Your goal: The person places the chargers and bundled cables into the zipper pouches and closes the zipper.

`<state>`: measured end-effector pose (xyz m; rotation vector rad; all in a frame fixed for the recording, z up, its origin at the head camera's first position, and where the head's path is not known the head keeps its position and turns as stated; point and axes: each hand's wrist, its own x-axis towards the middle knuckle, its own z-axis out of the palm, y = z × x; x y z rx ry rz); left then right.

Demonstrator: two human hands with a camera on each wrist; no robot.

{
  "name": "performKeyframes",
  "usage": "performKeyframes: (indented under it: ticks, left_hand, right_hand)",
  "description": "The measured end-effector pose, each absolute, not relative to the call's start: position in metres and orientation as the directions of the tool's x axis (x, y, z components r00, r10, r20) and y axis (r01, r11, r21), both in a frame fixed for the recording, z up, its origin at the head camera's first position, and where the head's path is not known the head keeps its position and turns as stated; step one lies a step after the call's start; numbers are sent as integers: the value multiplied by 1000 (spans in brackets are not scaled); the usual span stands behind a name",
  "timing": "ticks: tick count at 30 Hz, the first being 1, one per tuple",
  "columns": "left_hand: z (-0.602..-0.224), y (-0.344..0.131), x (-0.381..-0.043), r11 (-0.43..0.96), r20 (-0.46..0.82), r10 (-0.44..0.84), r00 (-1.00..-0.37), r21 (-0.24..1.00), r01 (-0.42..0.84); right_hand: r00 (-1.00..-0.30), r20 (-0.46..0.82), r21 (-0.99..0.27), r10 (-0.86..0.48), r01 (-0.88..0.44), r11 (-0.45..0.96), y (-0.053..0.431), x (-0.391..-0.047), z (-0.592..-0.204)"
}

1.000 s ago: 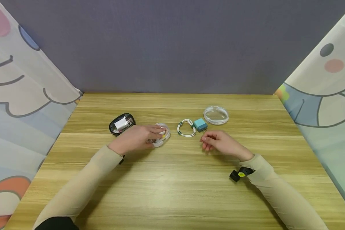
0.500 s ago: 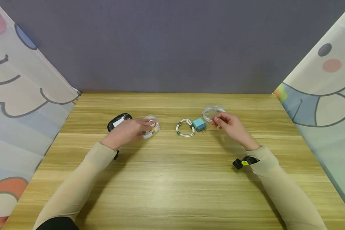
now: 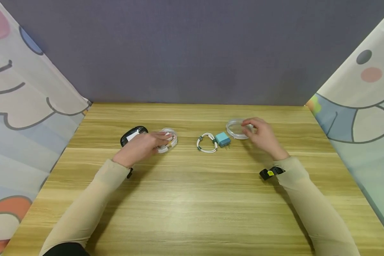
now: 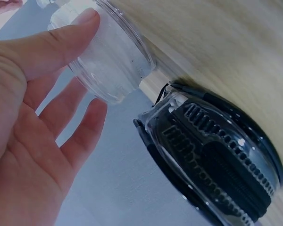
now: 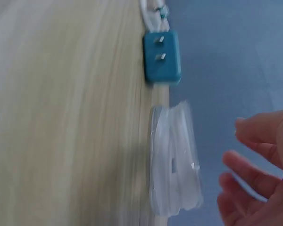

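Observation:
My left hand (image 3: 140,146) holds a clear round plastic case (image 3: 171,141) with something white and a touch of yellow inside. In the left wrist view, the thumb lies on one side of the case (image 4: 114,61) and the fingers on the other. Beside that hand is a black oval case (image 4: 217,155) with a see-through top, partly hidden in the head view. My right hand (image 3: 263,134) has its fingers spread over the right edge of a second clear round case (image 3: 231,132). The right wrist view shows a gap between the fingers and this case (image 5: 174,165).
Between the two hands a coiled white cable (image 3: 200,143) with green ties lies on the wooden table (image 3: 192,199). Touching its right side is a teal plug adapter (image 3: 223,139) with its prongs showing. A grey panel (image 3: 192,53) stands along the table's back edge.
My left hand has shifted left and slightly back with the clear case, closer to the black case. My right hand has travelled from in front of the adapter to the second clear case.

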<state>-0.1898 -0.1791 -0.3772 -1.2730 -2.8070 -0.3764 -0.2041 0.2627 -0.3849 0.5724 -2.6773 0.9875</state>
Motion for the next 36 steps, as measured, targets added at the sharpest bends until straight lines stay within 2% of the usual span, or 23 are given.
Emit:
performKeyframes:
  ticks: [4, 9, 12, 26, 32, 36]
  left_hand:
    - [-376, -179, -190, 640, 124, 731, -671, 217, 737]
    - [-376, -179, -191, 633, 119, 737, -665, 220, 742]
    - [-376, -179, -191, 627, 121, 745, -655, 207, 751]
    - [-375, -178, -191, 630, 118, 745, -657, 202, 750]
    - [-376, -170, -194, 597, 178, 758, -628, 199, 777]
    - [-373, -158, -196, 593, 207, 747, -632, 224, 774]
  right_hand:
    - [-904, 291, -501, -314, -423, 755, 267, -212, -387]
    - [-929, 137, -495, -345, -366, 788, 271, -217, -389]
    - [-927, 105, -480, -361, -365, 798, 272, -218, -391]
    - [-910, 199, -393, -365, -415, 821, 270, -215, -395]
    - [-905, 233, -405, -355, -422, 811, 269, -214, -393]
    - [-897, 271, -406, -349, -436, 803, 266, -211, -391]
